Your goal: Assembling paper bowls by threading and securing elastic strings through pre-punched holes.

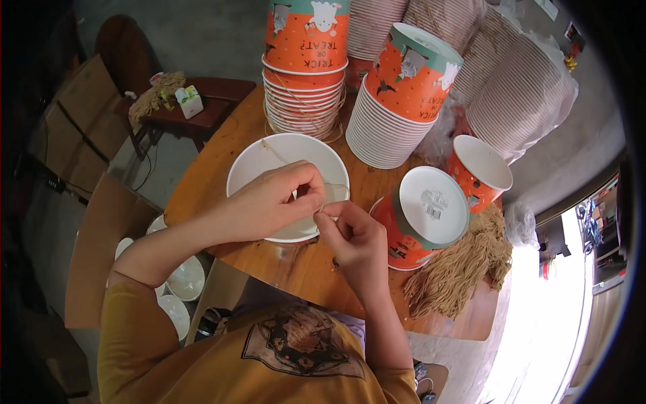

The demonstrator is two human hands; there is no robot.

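A white paper bucket point(306, 148) stands mouth up on the wooden table in front of me. Over its opening, my left hand point(279, 198) has thumb and forefinger pinched on a thin tan cord point(336, 185). Fingertips of my right hand point(355, 246) are pinched together close by, at the bucket's near right rim, on the same cord. One stretch of the cord curves out past the fingers, and a strand lies against the bucket's inner far wall. The exact crossing of the cord between the fingertips is too small to make out.
Tall stacks of orange printed buckets point(397, 87) stand at the back of the table point(269, 262). Upside-down bucket point(434, 209) and tan cord bundle point(464, 269) lie to the right. A cardboard box point(97, 249) with white buckets point(185, 279) is at lower left.
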